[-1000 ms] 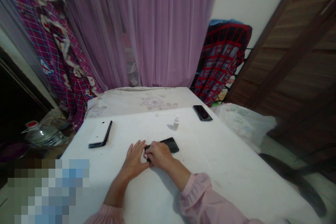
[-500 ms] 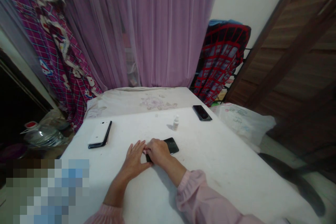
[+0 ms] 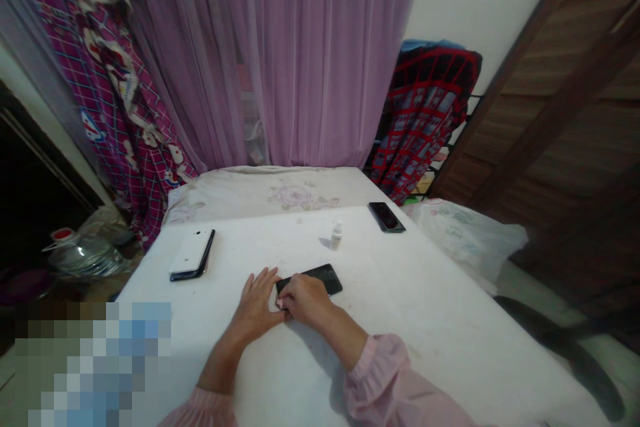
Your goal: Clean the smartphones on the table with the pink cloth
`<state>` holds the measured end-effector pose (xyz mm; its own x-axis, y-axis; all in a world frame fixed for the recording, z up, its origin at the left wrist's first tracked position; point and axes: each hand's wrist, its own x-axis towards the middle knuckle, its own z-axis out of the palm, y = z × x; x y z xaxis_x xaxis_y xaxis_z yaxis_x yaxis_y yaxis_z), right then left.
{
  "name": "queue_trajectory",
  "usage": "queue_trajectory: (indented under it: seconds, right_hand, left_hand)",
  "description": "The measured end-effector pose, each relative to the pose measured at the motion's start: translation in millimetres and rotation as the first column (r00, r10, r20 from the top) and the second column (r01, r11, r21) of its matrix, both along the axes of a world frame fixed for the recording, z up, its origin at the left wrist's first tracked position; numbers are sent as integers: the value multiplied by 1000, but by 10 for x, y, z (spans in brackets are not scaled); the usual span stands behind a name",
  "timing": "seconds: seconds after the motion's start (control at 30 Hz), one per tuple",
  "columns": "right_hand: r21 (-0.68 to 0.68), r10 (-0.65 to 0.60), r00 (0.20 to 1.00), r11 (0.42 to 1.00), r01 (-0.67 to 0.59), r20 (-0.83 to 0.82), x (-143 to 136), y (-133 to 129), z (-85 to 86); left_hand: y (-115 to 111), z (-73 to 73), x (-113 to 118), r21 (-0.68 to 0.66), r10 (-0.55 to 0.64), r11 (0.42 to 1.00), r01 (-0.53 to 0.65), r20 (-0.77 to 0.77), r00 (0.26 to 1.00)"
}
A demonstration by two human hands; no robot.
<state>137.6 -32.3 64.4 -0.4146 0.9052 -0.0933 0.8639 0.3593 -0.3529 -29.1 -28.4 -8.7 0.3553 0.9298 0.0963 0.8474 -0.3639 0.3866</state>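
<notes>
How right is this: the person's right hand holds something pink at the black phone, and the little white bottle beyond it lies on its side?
Not quite: the little white bottle stands upright, as the head view shows. The rest holds: it is beyond the black phone, where the right hand holds something pink.
</notes>
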Motion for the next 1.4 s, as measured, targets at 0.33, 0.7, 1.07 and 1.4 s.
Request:
queue_trajectory:
  seconds: [0.33, 0.7, 1.07, 1.4]
  right_hand:
    - [8, 14, 999, 1000, -14, -50, 207, -99, -63]
    - [75, -86, 994, 993, 91, -67, 891, -55, -124]
    - [99, 75, 997, 992, -75, -1, 206, -24, -181]
    - [115, 79, 997, 991, -76, -26, 357, -29, -199]
  left_hand:
    - [28, -71, -49, 12, -29, 999, 29, 13, 999]
    - [1, 20, -27, -36, -22, 999, 21, -22, 1000]
    - [42, -111, -65, 27, -35, 999, 36, -40, 999]
    - [20, -64, -61, 0, -40, 999, 40, -19, 999]
